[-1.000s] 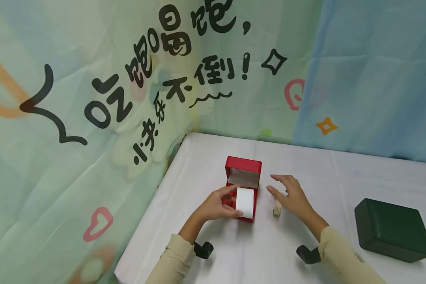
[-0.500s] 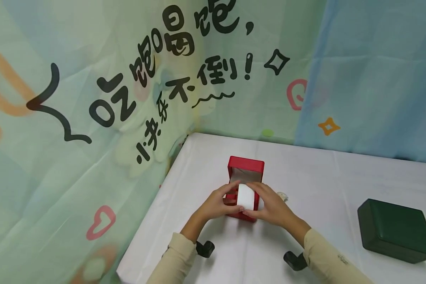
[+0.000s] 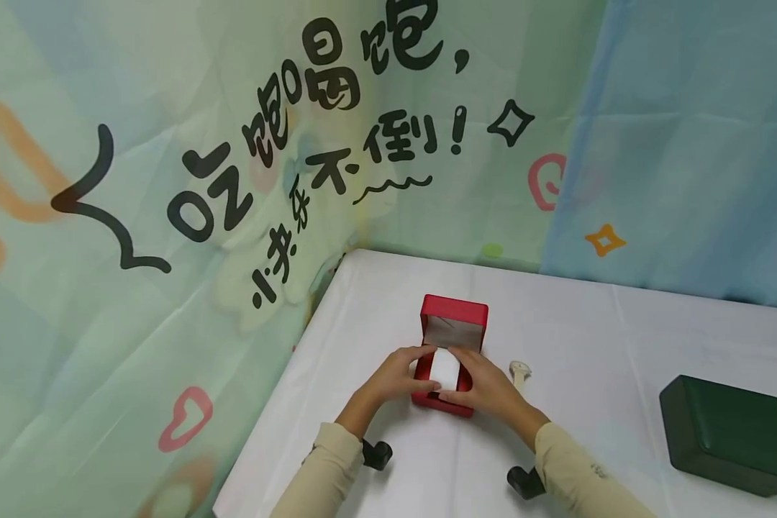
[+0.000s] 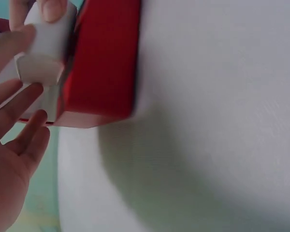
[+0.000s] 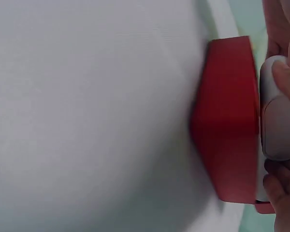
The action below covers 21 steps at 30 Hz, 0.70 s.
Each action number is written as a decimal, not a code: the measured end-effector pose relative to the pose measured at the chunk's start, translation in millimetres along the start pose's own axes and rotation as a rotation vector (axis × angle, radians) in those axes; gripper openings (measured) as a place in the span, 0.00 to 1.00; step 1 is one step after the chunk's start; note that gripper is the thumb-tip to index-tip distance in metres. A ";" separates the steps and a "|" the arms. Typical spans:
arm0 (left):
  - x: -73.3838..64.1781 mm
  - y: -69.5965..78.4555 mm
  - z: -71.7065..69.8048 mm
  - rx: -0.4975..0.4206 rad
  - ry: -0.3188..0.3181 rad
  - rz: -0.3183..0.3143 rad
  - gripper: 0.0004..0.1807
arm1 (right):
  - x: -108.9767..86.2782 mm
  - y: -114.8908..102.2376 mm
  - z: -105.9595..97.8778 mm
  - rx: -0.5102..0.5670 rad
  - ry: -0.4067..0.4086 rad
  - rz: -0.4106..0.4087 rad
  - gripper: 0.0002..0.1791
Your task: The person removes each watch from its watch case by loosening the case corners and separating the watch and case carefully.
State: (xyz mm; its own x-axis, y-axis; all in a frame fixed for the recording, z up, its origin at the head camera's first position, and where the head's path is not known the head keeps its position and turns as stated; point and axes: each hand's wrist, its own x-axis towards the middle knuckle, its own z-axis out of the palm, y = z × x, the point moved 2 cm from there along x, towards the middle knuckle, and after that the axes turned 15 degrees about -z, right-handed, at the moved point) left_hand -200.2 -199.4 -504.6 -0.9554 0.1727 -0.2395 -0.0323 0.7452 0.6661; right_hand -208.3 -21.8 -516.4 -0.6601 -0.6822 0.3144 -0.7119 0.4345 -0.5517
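Observation:
A red box stands on the table with its lid raised, showing a grey lining. Over its open base is a white cushion with rounded ends. My left hand pinches the cushion from the left between thumb and fingers. From the right, my right hand grips it the same way, thumb at the near end. The left wrist view shows the cushion close against the red box wall. In the right wrist view the cushion's smooth end overlaps the box opening, its lower part hidden.
To the right of my right hand lies a small pale strip-like thing, partly hidden by the wrist. A dark green box sits farther right on the white-covered table. Printed cloth hangs behind and along the left side.
My right hand has moved left from above the pale strip and taken hold of the cushion. The cushion sits lower over the red box, and the strip shows again. The head view has shifted slightly.

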 end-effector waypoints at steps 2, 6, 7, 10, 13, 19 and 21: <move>0.7 -2.0 3.4 0.029 0.007 0.007 0.33 | -1.9 1.2 4.3 -0.012 -0.001 0.003 0.40; 2.4 -2.8 6.9 0.065 0.033 0.038 0.33 | -2.4 3.7 8.9 -0.068 0.001 -0.014 0.41; 2.9 -2.6 7.6 0.079 0.041 0.053 0.32 | -2.4 4.1 9.4 -0.084 -0.003 -0.011 0.41; 4.4 -3.3 10.5 0.130 0.068 0.084 0.32 | -3.1 6.7 11.4 -0.121 -0.024 0.005 0.42; 4.0 -5.1 13.6 0.160 0.100 0.088 0.31 | -4.6 8.1 13.0 -0.121 -0.044 0.022 0.42; 2.5 -8.3 18.4 0.171 0.133 0.045 0.29 | -6.7 10.2 15.4 -0.134 -0.023 -0.047 0.41; 3.2 -8.9 20.3 0.196 0.143 0.037 0.28 | -7.0 10.9 16.0 -0.145 -0.017 -0.076 0.41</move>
State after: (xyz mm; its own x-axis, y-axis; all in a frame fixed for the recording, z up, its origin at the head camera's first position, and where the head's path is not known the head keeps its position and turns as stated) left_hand -197.0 -192.4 -525.6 -0.9871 0.1196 -0.1063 0.0475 0.8534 0.5190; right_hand -207.6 -21.8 -537.0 -0.5998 -0.7257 0.3369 -0.7875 0.4611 -0.4089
